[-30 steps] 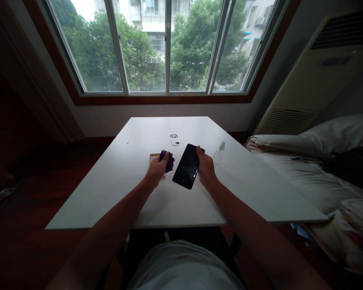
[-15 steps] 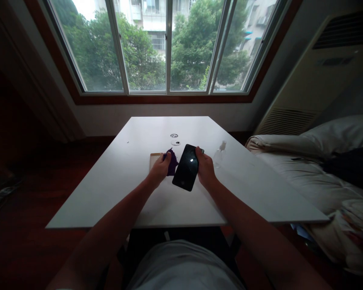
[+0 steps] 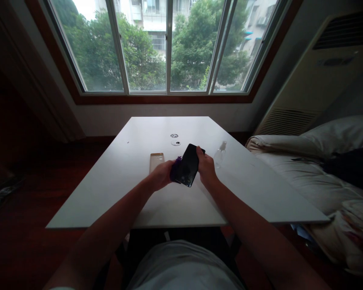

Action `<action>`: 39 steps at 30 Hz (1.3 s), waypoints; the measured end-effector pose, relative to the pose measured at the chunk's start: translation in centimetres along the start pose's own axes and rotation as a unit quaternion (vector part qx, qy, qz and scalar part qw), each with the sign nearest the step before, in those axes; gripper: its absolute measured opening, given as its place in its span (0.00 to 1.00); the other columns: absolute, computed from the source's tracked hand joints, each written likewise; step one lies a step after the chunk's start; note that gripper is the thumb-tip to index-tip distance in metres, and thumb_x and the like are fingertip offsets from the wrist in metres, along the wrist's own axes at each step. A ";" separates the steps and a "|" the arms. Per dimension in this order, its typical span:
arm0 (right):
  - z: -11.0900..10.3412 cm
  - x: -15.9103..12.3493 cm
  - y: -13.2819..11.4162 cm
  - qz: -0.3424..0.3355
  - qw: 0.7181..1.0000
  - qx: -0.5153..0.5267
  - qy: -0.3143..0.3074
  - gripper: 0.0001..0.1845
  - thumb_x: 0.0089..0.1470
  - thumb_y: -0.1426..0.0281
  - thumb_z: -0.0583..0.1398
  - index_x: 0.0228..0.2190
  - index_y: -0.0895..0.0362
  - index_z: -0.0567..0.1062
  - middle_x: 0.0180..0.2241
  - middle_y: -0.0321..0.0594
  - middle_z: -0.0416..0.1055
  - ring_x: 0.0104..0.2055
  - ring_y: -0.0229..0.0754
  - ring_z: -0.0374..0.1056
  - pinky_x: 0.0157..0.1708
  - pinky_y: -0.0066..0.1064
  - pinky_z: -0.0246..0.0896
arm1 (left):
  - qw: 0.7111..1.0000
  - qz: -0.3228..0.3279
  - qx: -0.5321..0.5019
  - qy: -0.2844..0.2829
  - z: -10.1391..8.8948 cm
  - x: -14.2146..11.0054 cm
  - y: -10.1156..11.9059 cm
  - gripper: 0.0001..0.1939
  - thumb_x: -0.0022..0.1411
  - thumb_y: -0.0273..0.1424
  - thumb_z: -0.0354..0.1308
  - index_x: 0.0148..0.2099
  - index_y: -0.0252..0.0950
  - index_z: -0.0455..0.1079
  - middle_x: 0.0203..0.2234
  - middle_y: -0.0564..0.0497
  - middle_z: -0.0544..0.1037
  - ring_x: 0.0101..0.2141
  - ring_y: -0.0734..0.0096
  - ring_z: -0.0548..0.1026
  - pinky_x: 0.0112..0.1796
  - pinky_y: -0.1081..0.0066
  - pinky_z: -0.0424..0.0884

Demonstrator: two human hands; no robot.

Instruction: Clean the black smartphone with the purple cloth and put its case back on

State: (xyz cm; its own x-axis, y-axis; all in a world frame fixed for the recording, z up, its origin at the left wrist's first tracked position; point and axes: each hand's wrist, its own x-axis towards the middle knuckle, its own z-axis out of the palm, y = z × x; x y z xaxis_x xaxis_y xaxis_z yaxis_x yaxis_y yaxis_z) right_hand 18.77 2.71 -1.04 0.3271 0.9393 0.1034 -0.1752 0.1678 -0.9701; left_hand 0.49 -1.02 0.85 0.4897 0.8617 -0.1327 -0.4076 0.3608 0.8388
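Holding a dark phone [image 3: 188,163] tilted in the air above a white table [image 3: 109,193], grasped near its upper right edge by the right hand [image 3: 207,166]. Clutching a bunched purple cloth [image 3: 175,167] in the left hand [image 3: 162,175], up against the phone's lower left side (impossible to tell how far behind it). Has a pale, gold-edged case [image 3: 156,160] lying flat on the tabletop, partly covered by the left hand, and a clear spray bottle [image 3: 220,156] upright just beyond the right hand. Faces two flat round pieces [image 3: 176,143] farther back, near each other, and a broad window [image 3: 147,68] past the far edge.
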 end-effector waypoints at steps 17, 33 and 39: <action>0.7 -1.6 0.4 -0.041 0.986 -0.104 -0.123 0.32 0.52 0.40 0.62 0.26 0.59 0.75 0.22 0.36 0.69 0.23 0.36 0.61 0.22 0.26 0.55 | 0.973 0.105 0.191 0.071 -0.4 0.2 -0.7 0.22 0.60 0.46 0.64 0.45 0.31 0.75 0.32 0.47 0.78 0.31 0.70 0.74 0.31 0.74 0.67; 1.5 -2.9 1.1 -0.015 0.943 -0.120 -0.309 0.31 0.54 0.41 0.60 0.29 0.60 0.76 0.25 0.38 0.70 0.25 0.37 0.62 0.25 0.29 0.57 | 0.973 0.187 0.090 0.103 -1.0 0.6 0.6 0.22 0.54 0.43 0.70 0.44 0.30 0.77 0.36 0.44 0.81 0.37 0.64 0.78 0.44 0.66 0.73; 1.4 -3.0 0.9 -0.049 0.949 -0.130 -0.282 0.30 0.55 0.43 0.60 0.28 0.60 0.75 0.25 0.37 0.70 0.26 0.38 0.62 0.25 0.28 0.56 | 0.962 0.206 0.122 0.131 -1.0 0.7 0.7 0.24 0.55 0.45 0.70 0.47 0.31 0.78 0.38 0.44 0.81 0.39 0.64 0.77 0.42 0.69 0.72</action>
State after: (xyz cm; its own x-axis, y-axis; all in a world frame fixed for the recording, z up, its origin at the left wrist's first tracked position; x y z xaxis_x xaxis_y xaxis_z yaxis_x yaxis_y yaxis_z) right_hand 16.30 0.43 -1.94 -0.2318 0.9462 0.2256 0.0897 0.2517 -0.9636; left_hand -0.22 0.18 0.78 0.1009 0.9857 0.1351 -0.3157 -0.0971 0.9439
